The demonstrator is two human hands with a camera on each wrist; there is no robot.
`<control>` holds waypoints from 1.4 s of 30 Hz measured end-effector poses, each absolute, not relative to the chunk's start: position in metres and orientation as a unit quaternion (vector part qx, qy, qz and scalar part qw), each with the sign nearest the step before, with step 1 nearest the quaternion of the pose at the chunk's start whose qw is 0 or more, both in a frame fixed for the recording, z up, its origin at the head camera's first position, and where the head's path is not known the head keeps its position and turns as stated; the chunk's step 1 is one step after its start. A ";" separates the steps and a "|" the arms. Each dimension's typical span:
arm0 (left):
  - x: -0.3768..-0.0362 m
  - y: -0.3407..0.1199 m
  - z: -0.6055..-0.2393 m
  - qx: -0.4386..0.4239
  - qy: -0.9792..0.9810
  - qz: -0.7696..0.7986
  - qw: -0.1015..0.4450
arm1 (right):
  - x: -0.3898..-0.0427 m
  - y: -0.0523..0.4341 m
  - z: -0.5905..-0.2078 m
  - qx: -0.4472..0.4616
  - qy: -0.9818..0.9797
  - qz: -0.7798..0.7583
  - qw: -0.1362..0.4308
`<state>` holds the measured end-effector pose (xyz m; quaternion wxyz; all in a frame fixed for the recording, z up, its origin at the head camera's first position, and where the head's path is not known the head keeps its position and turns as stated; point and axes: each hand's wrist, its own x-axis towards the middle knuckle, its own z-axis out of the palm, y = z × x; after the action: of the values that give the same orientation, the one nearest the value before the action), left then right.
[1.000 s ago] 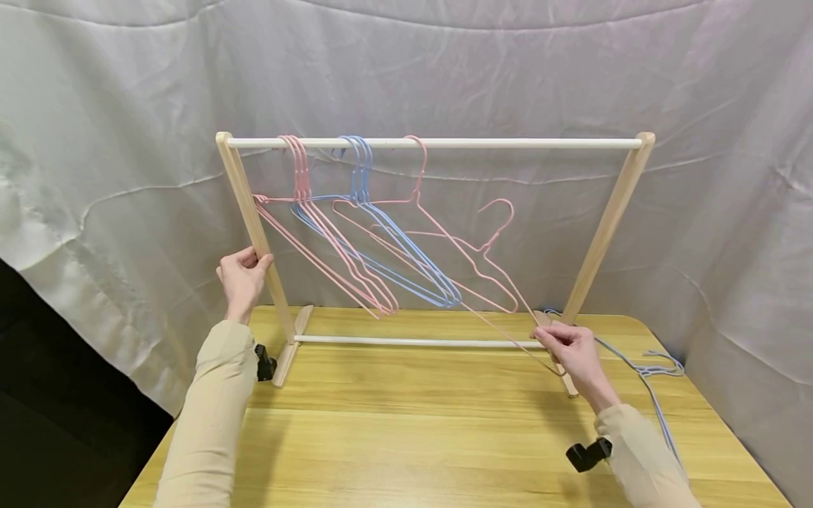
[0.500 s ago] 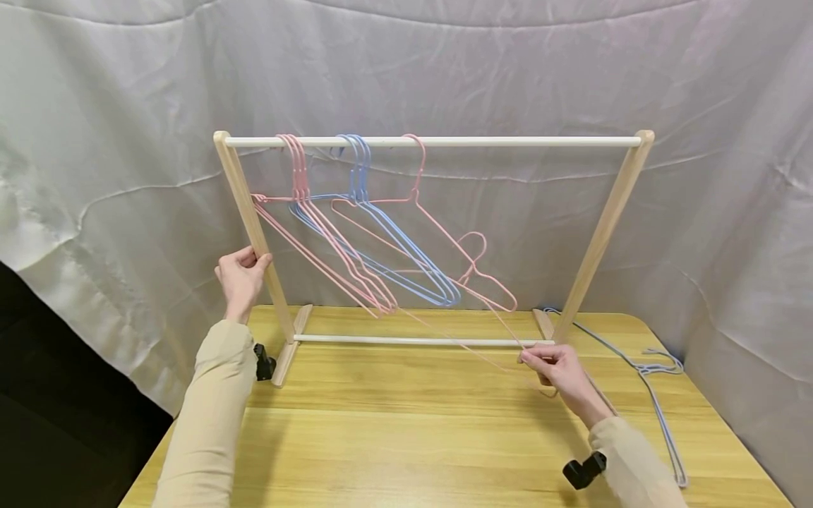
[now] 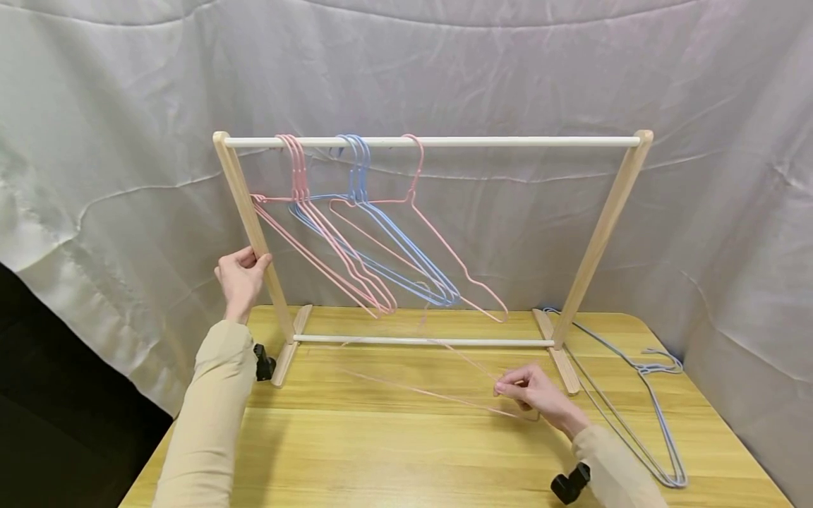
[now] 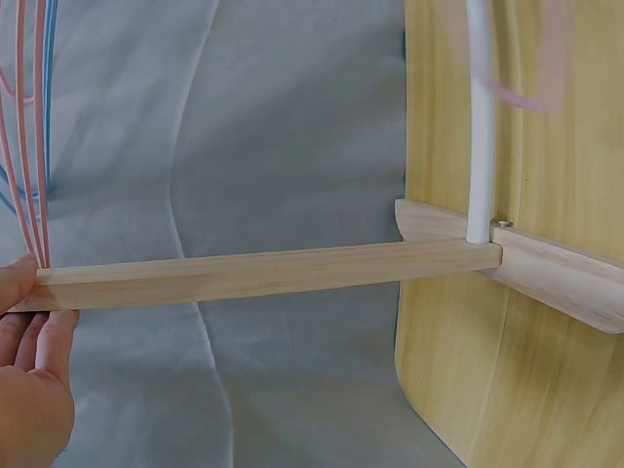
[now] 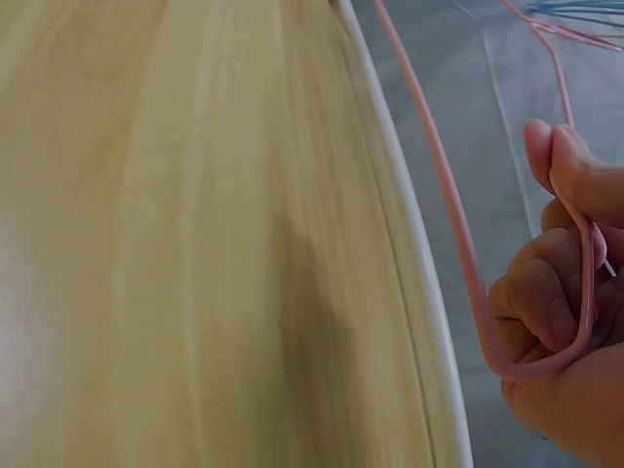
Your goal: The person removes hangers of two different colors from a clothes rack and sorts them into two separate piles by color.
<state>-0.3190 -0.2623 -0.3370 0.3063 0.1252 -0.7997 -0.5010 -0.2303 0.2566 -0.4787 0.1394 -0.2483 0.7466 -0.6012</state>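
Observation:
My left hand [image 3: 241, 279] grips the left wooden upright [image 3: 244, 197] of a rack, thumb on one side and fingers on the other, as the left wrist view also shows. Low over the table, my right hand [image 3: 536, 395] pinches a pink hanger [image 5: 448, 185] near one end; its far part is blurred in the head view. On the rack's white top rod [image 3: 533, 142] hang several pink hangers [image 3: 298, 169] at the left, several blue hangers [image 3: 360, 169] beside them, and a single pink hanger [image 3: 418, 169] further right.
A blue hanger [image 3: 663, 423] lies on the table's right side, near the right upright [image 3: 603, 240]. The rack's white lower bar [image 3: 381, 341] runs just above the wooden table [image 3: 406, 458]. A grey curtain [image 3: 508, 77] hangs behind.
My right hand has moved left and down toward the table's front, bringing the pink hanger down, away from the hanging ones. The left hand stays on the upright.

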 end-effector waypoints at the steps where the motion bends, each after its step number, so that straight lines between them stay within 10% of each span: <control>1: -0.319 -0.262 -0.337 0.125 -0.800 -0.500 0.306 | -0.230 0.255 -0.480 -0.248 0.751 -0.594 0.147; 42: -0.320 -0.263 -0.337 0.121 -0.801 -0.497 0.310 | -0.227 0.224 -0.508 -0.367 0.802 -0.461 0.100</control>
<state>-0.3195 -0.2627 -0.3372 0.3098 0.1207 -0.8015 -0.4971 -0.2274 0.2244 -0.5082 0.0996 -0.3675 0.8017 -0.4608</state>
